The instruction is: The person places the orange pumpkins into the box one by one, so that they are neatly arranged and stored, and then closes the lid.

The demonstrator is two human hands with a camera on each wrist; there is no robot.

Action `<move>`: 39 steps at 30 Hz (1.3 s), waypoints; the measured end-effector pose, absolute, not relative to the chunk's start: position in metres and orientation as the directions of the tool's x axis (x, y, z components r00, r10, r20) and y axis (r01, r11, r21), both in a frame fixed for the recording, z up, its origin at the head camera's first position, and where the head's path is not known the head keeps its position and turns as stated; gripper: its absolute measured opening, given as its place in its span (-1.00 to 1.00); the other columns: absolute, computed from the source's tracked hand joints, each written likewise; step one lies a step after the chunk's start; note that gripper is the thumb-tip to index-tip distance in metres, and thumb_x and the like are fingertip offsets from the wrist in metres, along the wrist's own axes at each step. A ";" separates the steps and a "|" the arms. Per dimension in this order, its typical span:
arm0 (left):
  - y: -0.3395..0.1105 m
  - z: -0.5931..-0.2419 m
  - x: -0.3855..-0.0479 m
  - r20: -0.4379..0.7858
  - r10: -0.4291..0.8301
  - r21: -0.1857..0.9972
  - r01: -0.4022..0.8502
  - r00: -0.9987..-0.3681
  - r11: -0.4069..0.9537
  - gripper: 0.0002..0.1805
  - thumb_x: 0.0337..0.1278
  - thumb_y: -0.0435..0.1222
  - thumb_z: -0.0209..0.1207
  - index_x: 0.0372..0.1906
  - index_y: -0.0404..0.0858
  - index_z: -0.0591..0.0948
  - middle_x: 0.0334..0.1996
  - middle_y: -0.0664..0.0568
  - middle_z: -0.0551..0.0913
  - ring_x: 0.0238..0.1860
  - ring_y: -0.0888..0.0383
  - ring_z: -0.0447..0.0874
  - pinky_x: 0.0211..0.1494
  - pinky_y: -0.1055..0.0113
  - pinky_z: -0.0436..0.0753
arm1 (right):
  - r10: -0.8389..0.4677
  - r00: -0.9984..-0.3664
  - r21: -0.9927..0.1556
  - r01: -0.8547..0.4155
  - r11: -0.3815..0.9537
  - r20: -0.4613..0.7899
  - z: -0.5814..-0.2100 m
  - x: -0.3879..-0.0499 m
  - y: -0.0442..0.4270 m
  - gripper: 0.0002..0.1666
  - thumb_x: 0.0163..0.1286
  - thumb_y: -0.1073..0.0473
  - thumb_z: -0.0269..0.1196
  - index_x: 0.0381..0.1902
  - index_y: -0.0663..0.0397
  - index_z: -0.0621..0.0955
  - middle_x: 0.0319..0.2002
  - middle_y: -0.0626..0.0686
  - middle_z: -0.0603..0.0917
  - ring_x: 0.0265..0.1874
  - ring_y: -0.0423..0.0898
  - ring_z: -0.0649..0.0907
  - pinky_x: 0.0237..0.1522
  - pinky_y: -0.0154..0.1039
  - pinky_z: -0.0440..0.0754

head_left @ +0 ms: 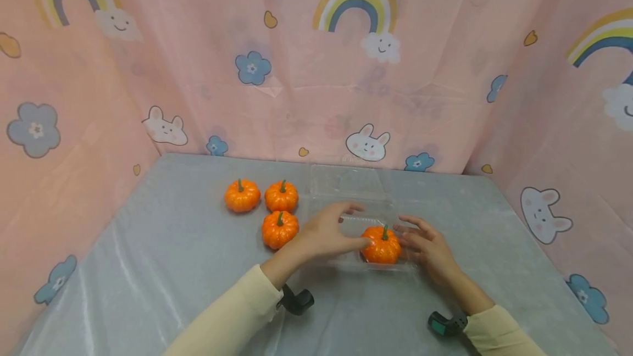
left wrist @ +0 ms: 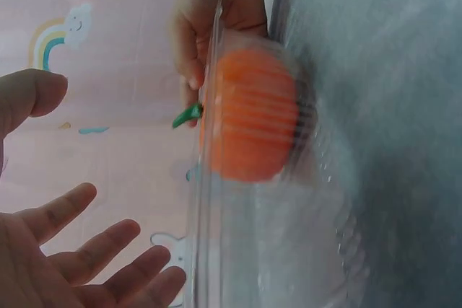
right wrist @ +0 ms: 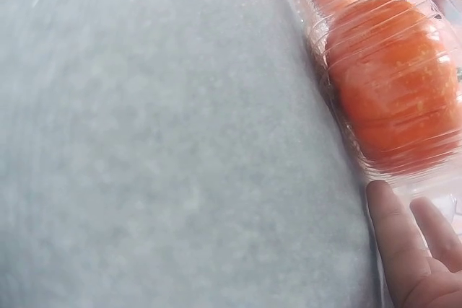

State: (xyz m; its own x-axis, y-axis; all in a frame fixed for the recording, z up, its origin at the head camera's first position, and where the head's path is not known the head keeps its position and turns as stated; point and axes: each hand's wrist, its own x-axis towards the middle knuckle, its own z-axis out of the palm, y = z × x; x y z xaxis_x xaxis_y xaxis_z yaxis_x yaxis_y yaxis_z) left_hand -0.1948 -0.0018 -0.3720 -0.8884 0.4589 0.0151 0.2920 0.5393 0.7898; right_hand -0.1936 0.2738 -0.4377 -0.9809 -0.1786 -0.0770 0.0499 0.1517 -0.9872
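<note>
I see the fingers of the left hand (head_left: 326,232) spread wide and pinching nothing; from above the thumb overlaps the pumpkin (head_left: 381,247), but in the left wrist view a gap lies between them. The fingers of the right hand (head_left: 432,251) are nearly straight and slightly apart, at the right end of the clear box (left wrist: 289,250); whether they press its wall, I cannot tell.

The pumpkin sits inside the box, at the right end, with its stem (left wrist: 188,115) upright and above the rim. No hand grips it, so I think a bump from the left thumb could roll it toward the other end. The plastic looks thin; if the right fingers push too strongly, the box may bend or slide on the cloth (head_left: 148,268).

Behind lies the lid (head_left: 346,181); if it is too shallow, the stem could catch it. To the left are three other pumpkins (head_left: 279,231), and the nearest is just beside the left wrist, so a careless backward move could knock it away
</note>
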 end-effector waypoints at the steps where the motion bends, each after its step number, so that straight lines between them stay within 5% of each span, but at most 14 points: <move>1: -0.004 -0.372 -0.195 0.014 0.458 0.791 0.289 -0.889 0.538 -0.33 -0.07 0.13 0.32 0.24 0.20 0.43 0.28 0.09 0.47 0.17 0.07 0.51 0.09 0.14 0.59 | -0.180 -0.981 -0.988 0.051 0.148 -0.077 -0.438 -0.194 0.274 -0.40 0.49 0.12 0.06 0.38 0.24 0.23 -0.04 -0.31 0.64 -0.15 -0.27 0.70 -0.15 -0.27 0.71; 29: -0.083 -0.360 -0.207 0.112 0.246 0.717 0.249 -0.963 0.651 -0.38 -0.12 0.10 0.37 0.16 0.21 0.50 0.13 0.26 0.56 0.11 0.05 0.59 0.07 0.07 0.60 | -0.189 -0.979 -0.988 0.053 0.144 -0.080 -0.437 -0.192 0.275 -0.47 0.49 0.12 0.05 0.35 0.14 0.30 -0.01 -0.30 0.65 -0.16 -0.26 0.70 -0.15 -0.28 0.71; 39: -0.103 -0.372 -0.206 0.090 0.189 0.672 0.200 -0.978 0.713 -0.34 -0.14 0.13 0.34 0.17 0.07 0.51 0.20 0.13 0.54 0.17 0.02 0.56 0.16 -0.01 0.55 | -0.177 -0.980 -0.989 0.062 0.136 -0.086 -0.436 -0.192 0.274 -0.46 0.49 0.11 0.06 0.35 0.13 0.31 0.00 -0.27 0.64 -0.16 -0.25 0.70 -0.15 -0.28 0.70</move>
State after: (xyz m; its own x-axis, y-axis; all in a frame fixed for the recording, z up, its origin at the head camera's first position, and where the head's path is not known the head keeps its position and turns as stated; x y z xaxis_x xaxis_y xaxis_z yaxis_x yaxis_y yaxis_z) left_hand -0.2057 -0.1033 -0.3720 -0.9778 0.1895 0.0898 0.1999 0.7129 0.6722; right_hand -0.1915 0.2736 -0.4358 -0.9804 -0.1775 -0.0861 0.0622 0.1362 -0.9887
